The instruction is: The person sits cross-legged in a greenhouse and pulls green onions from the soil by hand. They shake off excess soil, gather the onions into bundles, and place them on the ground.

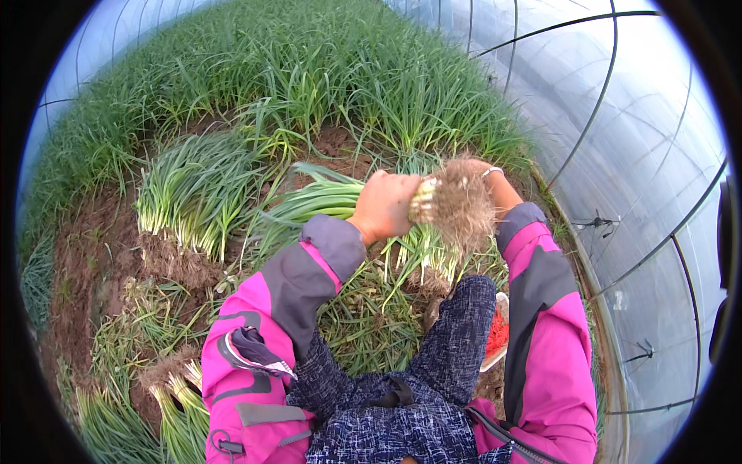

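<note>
My left hand (385, 203) is shut around a bunch of spring onions (425, 200), held sideways above the ground. Its green leaves trail to the left and its pale stems show just right of my fist. A thick tangle of dry roots (461, 203) forms the right end of the bunch. Behind that tangle is my right hand (480, 168), with a white band at the wrist; the roots hide its fingers, so its grip does not show. Below the bunch, loose spring onions (443, 261) lie on the soil, roots towards me.
A large pile of uprooted onions (197, 191) lies at left. Bundles with bands (179, 400) rest at lower left. Beside my right knee is a white container (503, 301) of red strips (497, 333). Standing onions (324, 69) grow ahead; plastic greenhouse sheeting (637, 203) curves along the right.
</note>
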`<state>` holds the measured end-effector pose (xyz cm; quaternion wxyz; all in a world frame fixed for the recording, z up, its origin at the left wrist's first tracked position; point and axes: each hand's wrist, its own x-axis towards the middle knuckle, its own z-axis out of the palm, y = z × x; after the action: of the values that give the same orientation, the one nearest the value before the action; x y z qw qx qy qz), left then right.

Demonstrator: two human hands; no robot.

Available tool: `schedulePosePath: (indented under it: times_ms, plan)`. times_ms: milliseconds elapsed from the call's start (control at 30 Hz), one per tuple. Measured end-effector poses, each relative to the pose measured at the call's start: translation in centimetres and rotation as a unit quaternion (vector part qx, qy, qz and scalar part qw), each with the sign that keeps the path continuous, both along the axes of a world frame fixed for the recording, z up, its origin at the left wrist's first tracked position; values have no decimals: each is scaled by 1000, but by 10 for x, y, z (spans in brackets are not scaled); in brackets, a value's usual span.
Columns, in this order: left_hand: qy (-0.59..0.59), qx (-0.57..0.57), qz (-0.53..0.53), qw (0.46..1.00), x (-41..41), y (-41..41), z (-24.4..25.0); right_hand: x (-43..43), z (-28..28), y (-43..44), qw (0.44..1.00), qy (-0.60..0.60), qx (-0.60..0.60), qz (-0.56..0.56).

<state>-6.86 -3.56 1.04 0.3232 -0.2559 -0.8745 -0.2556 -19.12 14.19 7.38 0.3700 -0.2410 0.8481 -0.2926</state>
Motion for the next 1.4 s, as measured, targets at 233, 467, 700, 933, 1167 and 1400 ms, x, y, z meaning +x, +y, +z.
schedulePosePath:
  times_ms: [233,467,700,933,1167,1400]
  plan:
    - [-99,284,201,932,-12,-46,18,53,-66,-33,860,-242,-412,-181]
    - [-165,325,205,908,-23,-63,2,68,-29,-47,886,-128,-399,-201]
    - [-97,495,58,862,-44,-89,-8,89,-13,-21,926,73,-359,-87]
    - [-147,502,-70,849,-23,-88,16,94,-7,-52,930,204,-292,-95]
    - [-67,356,-147,920,-12,-38,35,80,-3,-121,781,205,-553,-206]
    - [-279,363,-39,888,-2,-36,24,73,17,-100,731,142,-642,-181]
